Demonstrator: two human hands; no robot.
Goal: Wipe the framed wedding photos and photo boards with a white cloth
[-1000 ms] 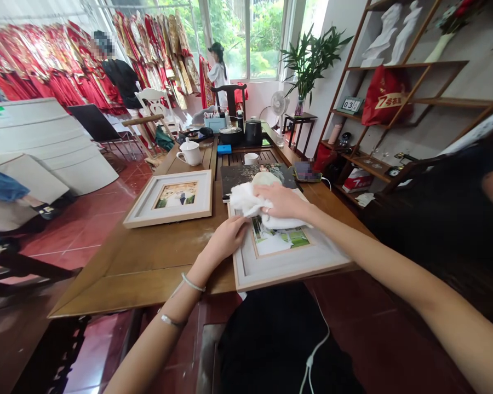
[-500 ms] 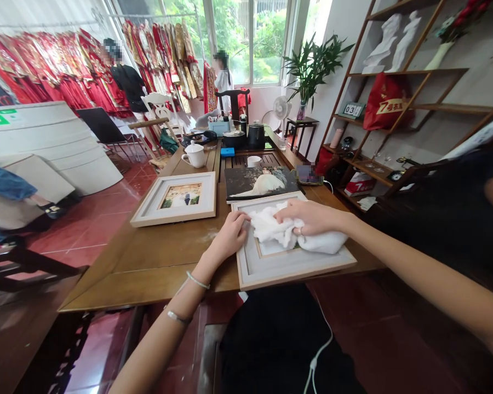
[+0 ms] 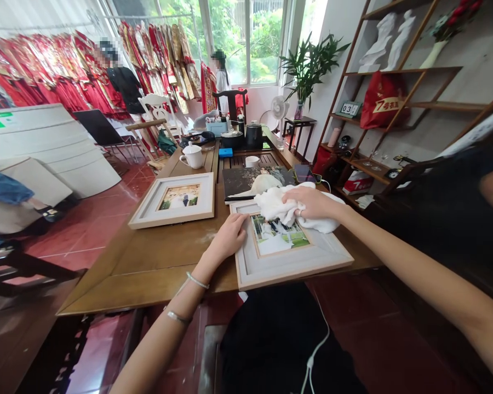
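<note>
A white-framed photo (image 3: 287, 262) lies flat at the near edge of the wooden table (image 3: 156, 262). My right hand (image 3: 312, 201) presses a crumpled white cloth (image 3: 277, 207) onto the frame's far part, fingers closed over the cloth. My left hand (image 3: 227, 238) rests on the frame's left edge, fingers curled against it and holding it steady. Most of the picture under the glass shows below the cloth.
A second white-framed photo (image 3: 175, 198) lies to the left. A dark photo print (image 3: 246, 179) lies beyond the near frame. A white teapot (image 3: 192, 155), cup (image 3: 252, 161), kettle (image 3: 253, 133) and phone (image 3: 305, 174) stand farther back. Two people stand by red garments (image 3: 45, 76). Shelves (image 3: 394, 104) line the right wall.
My right hand has slid the cloth from the middle of the frame to its far edge, uncovering the picture. My left hand has stayed on the frame's left edge.
</note>
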